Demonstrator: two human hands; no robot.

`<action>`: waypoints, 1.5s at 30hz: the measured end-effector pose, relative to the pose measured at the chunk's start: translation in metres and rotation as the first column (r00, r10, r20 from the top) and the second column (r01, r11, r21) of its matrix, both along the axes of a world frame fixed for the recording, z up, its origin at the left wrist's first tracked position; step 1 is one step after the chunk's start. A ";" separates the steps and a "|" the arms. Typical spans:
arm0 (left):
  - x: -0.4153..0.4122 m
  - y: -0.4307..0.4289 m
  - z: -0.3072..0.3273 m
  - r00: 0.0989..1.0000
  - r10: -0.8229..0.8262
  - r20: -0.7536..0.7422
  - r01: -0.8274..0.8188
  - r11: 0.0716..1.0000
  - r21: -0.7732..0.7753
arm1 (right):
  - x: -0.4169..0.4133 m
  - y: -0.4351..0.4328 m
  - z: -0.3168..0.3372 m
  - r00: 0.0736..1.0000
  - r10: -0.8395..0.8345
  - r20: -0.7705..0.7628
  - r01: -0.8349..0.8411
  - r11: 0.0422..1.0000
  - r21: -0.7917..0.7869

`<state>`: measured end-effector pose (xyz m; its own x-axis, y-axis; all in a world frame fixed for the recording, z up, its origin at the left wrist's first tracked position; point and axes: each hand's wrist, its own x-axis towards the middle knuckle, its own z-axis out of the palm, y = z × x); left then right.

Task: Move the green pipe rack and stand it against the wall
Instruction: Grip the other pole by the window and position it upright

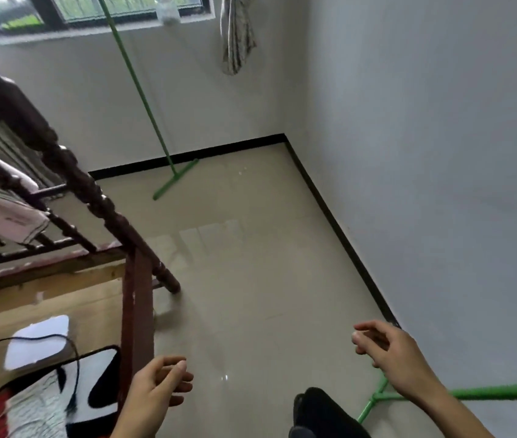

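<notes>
My left hand (pixel 159 385) hangs loosely curled over the beige tiled floor (pixel 250 263), fingers half bent and thumb near the fingertips, with nothing in its grasp; my right hand (pixel 390 352) is likewise half open, fingers spread and bent, empty, hovering above the floor just in front of the white side wall (pixel 440 153); the green pipe rack (pixel 143 90) shows as two parts: one upright with a T-shaped foot rests on the floor at the black skirting of the far wall (pixel 77 105), its pole slanting up across the window (pixel 92 11); the other foot (pixel 374 399) sits on the floor close to the side wall, below my right wrist, its pole running off along that wall; I cannot tell whether either pole touches a wall; a dark carved wooden bed frame (pixel 70 172) stands away from the side wall, across the open floor; a striped cloth (pixel 236 36) hangs on the far wall near the corner with the side wall.
</notes>
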<state>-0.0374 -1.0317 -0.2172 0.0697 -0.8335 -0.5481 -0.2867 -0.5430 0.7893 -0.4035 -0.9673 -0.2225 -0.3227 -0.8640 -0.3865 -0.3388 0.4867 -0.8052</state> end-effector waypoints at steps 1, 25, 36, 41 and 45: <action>0.001 -0.012 -0.001 1.000 0.021 0.000 -0.021 1.000 -0.016 | -0.001 -0.019 0.000 1.000 0.009 0.000 -0.009 1.000 -0.002; 0.023 -0.445 -0.004 0.889 0.447 -0.101 -0.458 0.878 -0.143 | 0.050 -0.610 0.008 0.915 0.403 0.035 -0.397 0.912 -0.105; 0.082 -0.694 0.035 0.919 0.375 -0.120 -0.393 0.899 -0.195 | 0.132 -0.835 0.026 0.907 0.416 0.069 -0.404 0.905 -0.134; 0.105 -0.788 0.030 0.889 0.437 -0.134 -0.456 0.867 -0.201 | 0.147 -0.940 0.012 0.903 0.425 0.064 -0.416 0.902 -0.115; 0.120 -0.866 0.021 0.851 0.510 -0.126 -0.525 0.832 -0.178 | 0.157 -1.043 0.006 0.892 0.450 0.043 -0.440 0.887 -0.139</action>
